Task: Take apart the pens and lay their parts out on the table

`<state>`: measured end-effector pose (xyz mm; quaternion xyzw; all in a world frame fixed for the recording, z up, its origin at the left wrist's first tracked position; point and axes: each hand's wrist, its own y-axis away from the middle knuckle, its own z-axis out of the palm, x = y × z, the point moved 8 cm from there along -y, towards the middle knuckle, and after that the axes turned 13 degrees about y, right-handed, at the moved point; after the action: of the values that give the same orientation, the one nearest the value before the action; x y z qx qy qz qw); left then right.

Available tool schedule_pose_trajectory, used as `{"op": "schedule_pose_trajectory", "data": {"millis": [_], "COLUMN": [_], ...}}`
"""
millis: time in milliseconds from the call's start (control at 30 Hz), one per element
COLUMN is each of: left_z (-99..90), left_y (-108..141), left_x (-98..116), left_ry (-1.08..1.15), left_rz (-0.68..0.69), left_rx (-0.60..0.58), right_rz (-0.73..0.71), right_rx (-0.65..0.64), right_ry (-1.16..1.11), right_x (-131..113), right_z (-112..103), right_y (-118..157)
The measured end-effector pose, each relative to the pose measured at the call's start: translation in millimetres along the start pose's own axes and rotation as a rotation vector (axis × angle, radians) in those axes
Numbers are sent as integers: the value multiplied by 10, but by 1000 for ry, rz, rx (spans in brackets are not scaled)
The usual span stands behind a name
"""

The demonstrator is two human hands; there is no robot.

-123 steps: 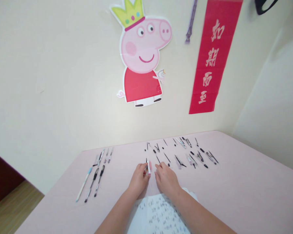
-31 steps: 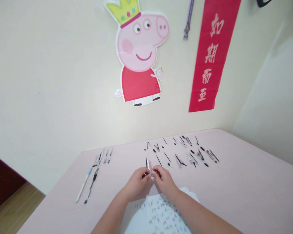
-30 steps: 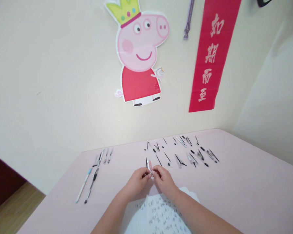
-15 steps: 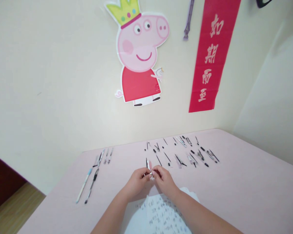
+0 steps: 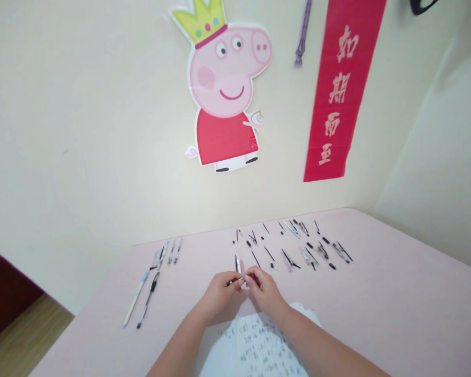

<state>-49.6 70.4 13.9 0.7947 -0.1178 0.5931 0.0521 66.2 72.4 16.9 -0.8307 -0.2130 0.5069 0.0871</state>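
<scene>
Loose pen bits (image 5: 289, 259) beyond grip, written pages (image 5: 255, 343) nearside; our L hand (image 5: 221, 292) & R hand (image 5: 262, 291) pinch tiny pale pc (image 5: 242, 279), approx crosswise (which way it points, can't tell).

Two bare hands (image 5: 221, 291), bare forearms (image 5: 322, 341) tapering to narrower wrists (image 5: 204, 310)

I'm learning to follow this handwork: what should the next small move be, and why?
Probably a gentle pull apart: the left hand and right hand seem to pinch one small piece, too small to identify, while a loose white piece and pink piece lie just beyond.
</scene>
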Motion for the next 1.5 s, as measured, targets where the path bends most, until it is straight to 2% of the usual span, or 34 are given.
{"op": "schedule_pose_trajectory", "data": {"millis": [300,567,667,733,867,967,1067,1233,1333,1500], "left_z": [18,-125,-223,-277,-347,-372,-366,-323,-288,-122], "left_y": [47,46,40,31,8,-3,-11,-2,19,25], "left_x": [81,33,17,26,38,15,-15,-6,31,78], "left_ry": [-21,-78,-47,-20,34,51,71,157,206,296], "left_rz": [9,-48,-67,-54,-15,-14,-29,-37,-47,-80], "left_rx": [-39,53,132,167,205,232,240,227,214,135], "right_rz": [12,64,73,57,-72,-177,-206,-196,-168,36], "right_rx": [52,138,96,23,-136,-174,-188,-192,-146,-24], "right_ry": [-18,-9,14,59,204,294,328,322,281,51], "right_x": [-1,137,141,118,-3,-113,-160,-142,-111,75], "right_z": [-65,-135,-81,-3,158,195,190,180,159,75], "right_y": [-10,-26,-20,-5,62,113,136,143,112,10]}}
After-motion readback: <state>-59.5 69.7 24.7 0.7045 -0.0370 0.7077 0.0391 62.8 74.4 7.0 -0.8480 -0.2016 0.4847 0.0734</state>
